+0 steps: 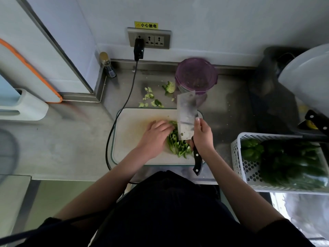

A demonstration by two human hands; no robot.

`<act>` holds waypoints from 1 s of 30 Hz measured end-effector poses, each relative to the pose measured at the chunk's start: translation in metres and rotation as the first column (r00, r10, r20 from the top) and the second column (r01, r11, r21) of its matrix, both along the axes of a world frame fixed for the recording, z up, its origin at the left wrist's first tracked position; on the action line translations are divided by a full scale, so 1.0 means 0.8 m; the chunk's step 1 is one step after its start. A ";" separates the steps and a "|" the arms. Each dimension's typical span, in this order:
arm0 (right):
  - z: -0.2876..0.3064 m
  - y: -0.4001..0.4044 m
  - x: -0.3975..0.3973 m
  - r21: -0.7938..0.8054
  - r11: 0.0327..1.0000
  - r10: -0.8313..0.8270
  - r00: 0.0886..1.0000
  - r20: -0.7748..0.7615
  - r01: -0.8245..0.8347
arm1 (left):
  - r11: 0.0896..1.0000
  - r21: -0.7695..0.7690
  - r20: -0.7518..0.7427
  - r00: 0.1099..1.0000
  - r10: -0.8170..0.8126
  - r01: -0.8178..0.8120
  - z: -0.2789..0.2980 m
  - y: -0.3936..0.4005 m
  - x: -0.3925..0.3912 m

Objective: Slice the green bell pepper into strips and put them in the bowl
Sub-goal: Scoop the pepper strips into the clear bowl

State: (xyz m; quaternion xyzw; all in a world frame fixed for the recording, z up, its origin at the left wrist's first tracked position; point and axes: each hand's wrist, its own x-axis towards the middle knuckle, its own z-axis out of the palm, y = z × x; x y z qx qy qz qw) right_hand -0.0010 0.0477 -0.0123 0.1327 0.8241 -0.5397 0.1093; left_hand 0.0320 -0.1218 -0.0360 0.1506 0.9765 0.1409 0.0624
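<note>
Head view shows my right hand point(202, 134) curled round the cleaver point(187, 116) where blade meets handle, index finger extended up the blade's flank. The blade stands over the far end of the pepper strips point(178, 145). My left hand point(156, 134) lies palm down on the cutting board point(131, 138), its fingers bent over the pile's left side, pressing it. I cannot tell whether those fingers pinch any piece.

Progress, as I judge it: coring is done, since the stem core point(169, 87) and pale trimmings point(148, 98) lie on the steel counter point(71, 139) beyond the board. Slicing is far advanced; a heap of cut strips sits on the board's right half. Whether an uncut piece remains under my left fingers is hidden. Transfer is not yet done. The purple bowl point(196, 75) stands just beyond the board's far right corner; its contents are too dim to read.

Clearances: the pile lies near the board's right edge, with the cleaver handle overhanging the near edge. A white perforated basket point(238, 157) of whole peppers sits close on the right. A black cable point(122, 107) runs along the board's left side. The path from pile to bowl looks open, passing over the trimmings' right margin.
</note>
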 end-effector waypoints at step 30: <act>-0.030 -0.027 -0.203 -0.244 0.833 -0.404 0.847 0.346 0.497 | 0.826 -0.104 0.302 0.774 0.557 -0.554 -0.020 -0.139 0.009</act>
